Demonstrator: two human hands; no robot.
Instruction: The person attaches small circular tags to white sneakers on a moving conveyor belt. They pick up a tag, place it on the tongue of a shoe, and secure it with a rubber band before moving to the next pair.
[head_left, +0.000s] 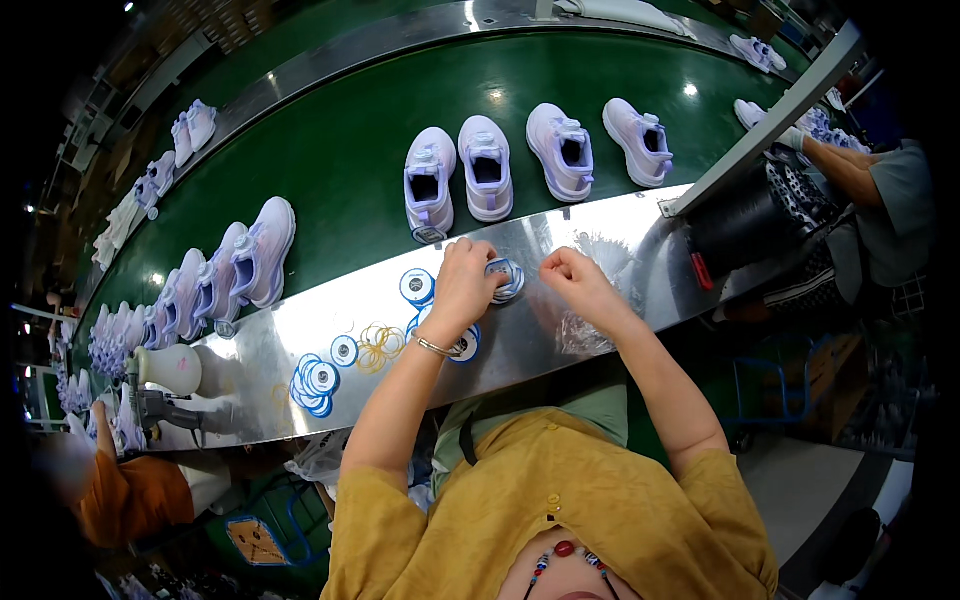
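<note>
My left hand is closed at the metal ledge, its thumb and fingers at a small stack of round blue-and-white tags. Just to the right, my right hand is raised with its fingertips pinched together; whatever they hold is too small to make out. More round tags lie by my left wrist, some partly hidden under it. Yellow rubber bands sit left of my left forearm, beside another fanned pile of tags. Beyond my hands stand two pairs of pale lilac sneakers, one with a round tag at its heel.
A green conveyor belt runs past the metal ledge. More sneakers line it at the left, near a white-headed lamp or tool. Clear plastic lies below my right hand. A slanted metal post rises at right. Co-workers sit on both sides.
</note>
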